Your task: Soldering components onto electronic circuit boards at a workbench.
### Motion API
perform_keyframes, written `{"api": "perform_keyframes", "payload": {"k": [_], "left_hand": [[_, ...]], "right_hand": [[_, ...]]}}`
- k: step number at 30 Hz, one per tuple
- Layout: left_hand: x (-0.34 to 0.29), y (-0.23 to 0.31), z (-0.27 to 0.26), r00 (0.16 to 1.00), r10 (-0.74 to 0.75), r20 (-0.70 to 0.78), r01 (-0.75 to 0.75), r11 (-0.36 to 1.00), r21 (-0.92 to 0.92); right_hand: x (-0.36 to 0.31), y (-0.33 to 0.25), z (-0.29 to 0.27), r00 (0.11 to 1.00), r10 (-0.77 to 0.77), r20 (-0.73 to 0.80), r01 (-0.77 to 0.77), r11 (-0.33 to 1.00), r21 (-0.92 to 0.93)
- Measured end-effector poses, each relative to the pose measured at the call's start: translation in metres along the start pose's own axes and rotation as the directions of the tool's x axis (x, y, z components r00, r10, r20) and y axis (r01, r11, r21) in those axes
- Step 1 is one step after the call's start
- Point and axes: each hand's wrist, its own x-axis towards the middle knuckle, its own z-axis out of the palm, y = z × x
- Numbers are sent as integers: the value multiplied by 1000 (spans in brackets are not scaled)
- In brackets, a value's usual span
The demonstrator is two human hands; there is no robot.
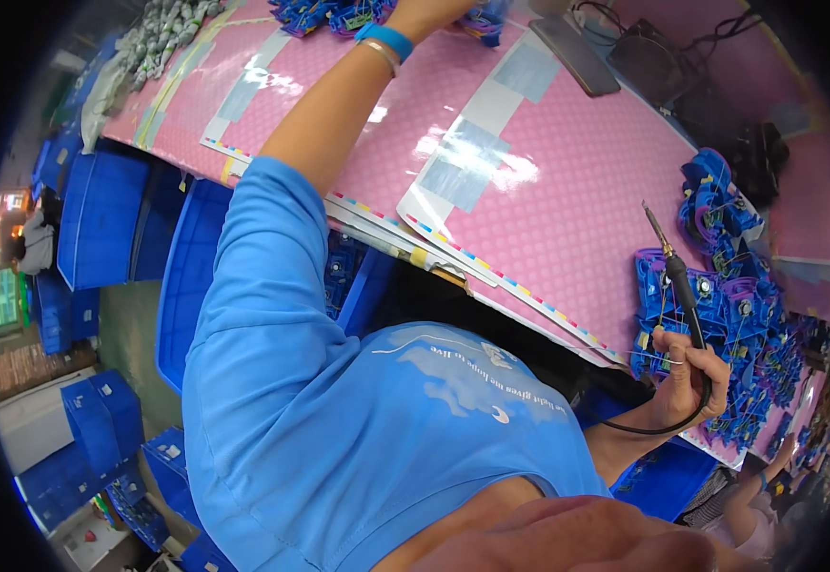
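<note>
My right hand (687, 381) is closed around a soldering iron (684, 286). The iron's bare metal tip slants up and to the left, and its black cord loops down past my wrist. A thin strand passes by the fingers of this hand. Just beyond it lies a large heap of blue parts (739, 315) with purple wires and small round pieces. My left hand (429, 11) reaches to the far edge of the view, beside another pile of blue parts (339, 17). Its fingers are cut off by the top of the picture.
Pink patterned sheets with taped strips cover the table (548, 219). A dark phone (575, 57) lies at the back, near black cables. Grey bundles (162, 38) sit far left. Blue bins (101, 219) stand on the left. Another person's arm (744, 500) shows at the lower right.
</note>
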Motion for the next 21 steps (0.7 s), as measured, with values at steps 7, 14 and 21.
{"api": "perform_keyframes", "payload": {"k": [7,14,21], "left_hand": [[-39,-5,8,900,432,-54,-338,771,541],[-49,11,47,787,568,242,-503,363,784],[-16,-23,52,664,637,390,-727,429,536]], "right_hand": [[-7,3,-10,1000,-2,0,2,1000,7],[-9,-4,-8,1000,0,0,0,1000,3],[-16,-17,-11,1000,-20,-4,20,997,-70]]}}
